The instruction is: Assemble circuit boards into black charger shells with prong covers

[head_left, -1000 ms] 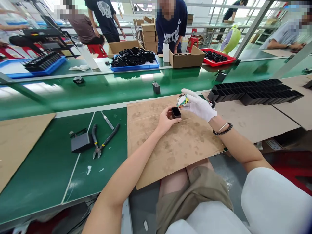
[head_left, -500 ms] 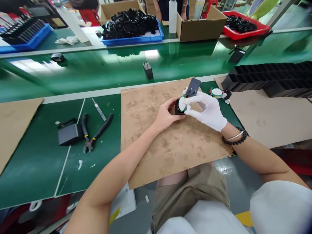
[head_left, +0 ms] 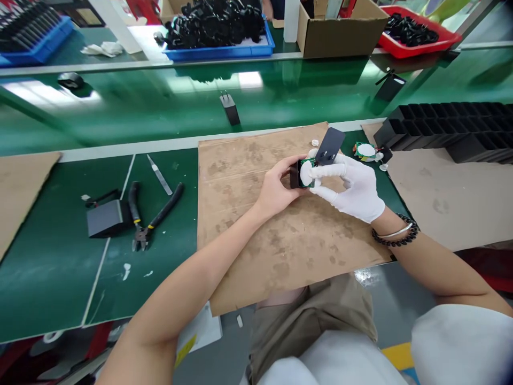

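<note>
My bare left hand (head_left: 276, 188) grips a small black housing (head_left: 295, 174) over the stained cardboard sheet (head_left: 280, 240). My white-gloved right hand (head_left: 352, 184) presses a green circuit board with a white round pad (head_left: 306, 172) against the housing's open side. A flat black cover plate (head_left: 329, 146) sticks up from between the gloved fingers. Another green board with a white pad (head_left: 364, 151) lies on the bench just right of my hands.
Black pliers (head_left: 154, 216), a black box (head_left: 105, 217) and a thin blade (head_left: 159, 174) lie at the left. A black plug adapter (head_left: 230, 108) stands on the green conveyor. Rows of black housings (head_left: 449, 131) sit at right. Bins of black parts (head_left: 218, 27) line the far side.
The view has tilted down and closer. My right hand brought the circuit board and cover plate to the housing in my left hand; both hands stay together over the cardboard.
</note>
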`<state>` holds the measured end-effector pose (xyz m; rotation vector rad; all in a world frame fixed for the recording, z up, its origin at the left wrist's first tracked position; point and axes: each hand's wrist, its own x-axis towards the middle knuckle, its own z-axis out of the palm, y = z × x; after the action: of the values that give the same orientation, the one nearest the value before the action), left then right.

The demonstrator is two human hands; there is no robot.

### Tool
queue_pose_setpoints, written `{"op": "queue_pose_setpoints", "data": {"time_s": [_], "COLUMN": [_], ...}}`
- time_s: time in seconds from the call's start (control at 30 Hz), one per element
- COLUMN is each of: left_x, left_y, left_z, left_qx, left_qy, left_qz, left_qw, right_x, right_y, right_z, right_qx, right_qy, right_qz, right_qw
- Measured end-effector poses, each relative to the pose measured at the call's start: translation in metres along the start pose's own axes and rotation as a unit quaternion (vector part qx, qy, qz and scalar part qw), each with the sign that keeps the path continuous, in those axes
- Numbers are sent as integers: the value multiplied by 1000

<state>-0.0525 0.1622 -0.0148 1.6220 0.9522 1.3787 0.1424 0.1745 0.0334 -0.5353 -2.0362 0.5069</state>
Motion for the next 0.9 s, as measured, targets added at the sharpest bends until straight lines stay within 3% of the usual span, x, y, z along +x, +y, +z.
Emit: {"op": "queue_pose_setpoints", "data": {"time_s": [0.27,0.53,0.77,0.9], "left_x": [-2,-12,-14,-13], "left_y": [4,39,72,78], "left_z": [0,2,1,-4], "left_qx": [-5,43,63,64], "left_qy": [29,74,51,22], "left_qz": [82,120,181,221], "left_qw": [996,989,980,973], "right_x": [6,5,4,1], "right_y": [-15,-33,-44,-48], "right_z": [-2,-15,-23,-28], "right_qx": [27,60,93,92], "right_qy": [45,80,89,75], "right_qz": [-47,-34,-129,-132], "right_qw": [997,994,983,984]}}
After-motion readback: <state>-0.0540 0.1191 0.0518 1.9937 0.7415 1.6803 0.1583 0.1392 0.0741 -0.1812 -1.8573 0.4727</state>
